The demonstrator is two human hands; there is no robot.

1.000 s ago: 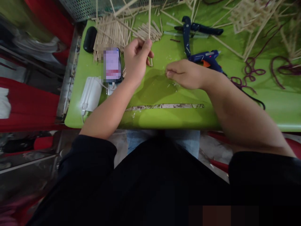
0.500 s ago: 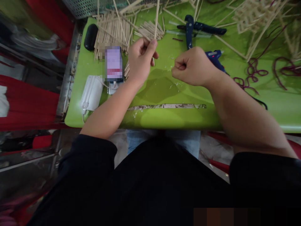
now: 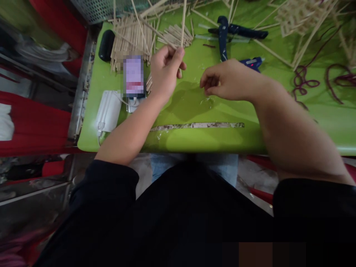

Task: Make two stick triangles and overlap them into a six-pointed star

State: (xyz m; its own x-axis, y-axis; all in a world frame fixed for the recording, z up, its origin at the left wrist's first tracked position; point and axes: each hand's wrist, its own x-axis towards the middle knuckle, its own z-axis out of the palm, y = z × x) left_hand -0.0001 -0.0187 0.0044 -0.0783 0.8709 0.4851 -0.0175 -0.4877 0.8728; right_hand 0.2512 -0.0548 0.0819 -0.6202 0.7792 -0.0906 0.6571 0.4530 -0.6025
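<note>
My left hand [image 3: 167,70] is closed around a thin wooden stick [image 3: 184,26], which rises from between thumb and fingers toward the far side of the table. To its right, my right hand [image 3: 219,79] hovers above the green tabletop, fingers loosely curled and a gap showing between fingertips and thumb; I see nothing in it. Just beyond that hand lies a blue glue gun [image 3: 251,63] with a small red light, partly covered by the hand and wrist. Farther back rests a dark blue hand cutter [image 3: 222,39].
A pile of wooden sticks [image 3: 130,37] and a smaller bundle [image 3: 178,35] lie at the back left. Nearby are a phone [image 3: 134,74], a white power bank [image 3: 108,111] and a black case [image 3: 106,45]. A stick structure [image 3: 303,18] and purple cord [image 3: 306,81] occupy the right.
My right hand has loosened from a fist, its fingers and thumb parting, and its wrist has shifted slightly. My left hand keeps the stick in almost the same spot.
</note>
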